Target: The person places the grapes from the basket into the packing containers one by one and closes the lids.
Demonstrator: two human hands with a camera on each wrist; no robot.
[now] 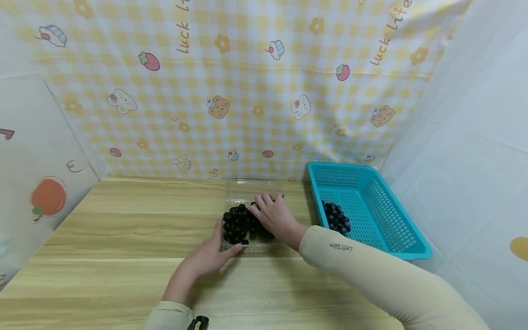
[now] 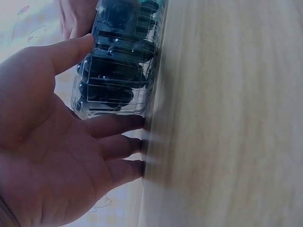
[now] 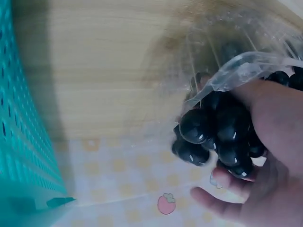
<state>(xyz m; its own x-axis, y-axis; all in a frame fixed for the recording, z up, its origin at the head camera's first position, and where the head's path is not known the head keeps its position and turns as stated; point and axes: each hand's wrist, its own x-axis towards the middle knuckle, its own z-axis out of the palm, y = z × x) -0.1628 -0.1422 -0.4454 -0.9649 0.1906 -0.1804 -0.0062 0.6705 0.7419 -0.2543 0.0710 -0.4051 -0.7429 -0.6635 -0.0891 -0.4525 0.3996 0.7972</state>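
A clear plastic container (image 1: 261,249) with dark grapes (image 1: 236,224) stands on the table in the head view, its clear lid (image 1: 247,189) raised behind. My left hand (image 1: 207,256) touches its left side and front edge; in the left wrist view the thumb of the left hand (image 2: 57,127) lies against the container (image 2: 113,75) and the other fingers extend beside it. From the right, my right hand (image 1: 278,220) reaches over the container. The right wrist view shows my right hand (image 3: 270,146) holding a cluster of grapes (image 3: 222,127) at the clear plastic edge (image 3: 246,71).
A turquoise basket (image 1: 396,211) stands to the right of the container, with a smaller bunch of dark grapes (image 1: 337,217) at its left side. Behind the wooden table (image 1: 123,238) hangs a yellow checked cloth (image 1: 255,82); white printed sheets hang at both sides.
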